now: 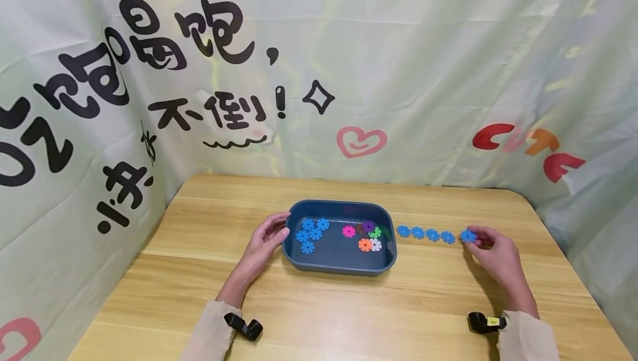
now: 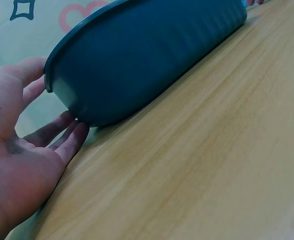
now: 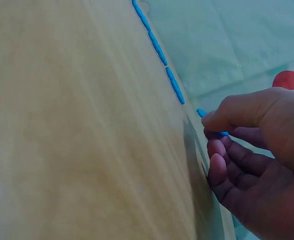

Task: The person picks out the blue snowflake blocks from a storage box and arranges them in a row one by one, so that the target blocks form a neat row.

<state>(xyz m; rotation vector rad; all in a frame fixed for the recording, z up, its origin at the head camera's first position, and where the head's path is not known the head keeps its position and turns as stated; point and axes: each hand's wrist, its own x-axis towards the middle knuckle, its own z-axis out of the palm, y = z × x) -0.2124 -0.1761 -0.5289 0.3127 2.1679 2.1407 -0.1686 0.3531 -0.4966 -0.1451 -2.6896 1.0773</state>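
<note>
A blue notched snowflake building disc [image 1: 468,236] is pinched between the thumb and fingers of my right hand [image 1: 498,256], also seen in the right wrist view [image 3: 256,145]. It is just right of a row of several flat blue discs [image 1: 425,234] on the table. My left hand [image 1: 261,245] rests against the left end of a dark blue tray [image 1: 339,267]. In the left wrist view, its fingers touch the tray's rim and lower outer wall. Several blue discs [image 1: 309,235] lie at the left inside the tray.
On the tray's right side lie a pink disc [image 1: 349,231], a purple disc [image 1: 368,226], a green disc [image 1: 376,232], an orange disc [image 1: 365,245] and a white disc [image 1: 376,245]. A printed curtain [image 1: 423,73] hangs behind the wooden table [image 1: 349,316].
</note>
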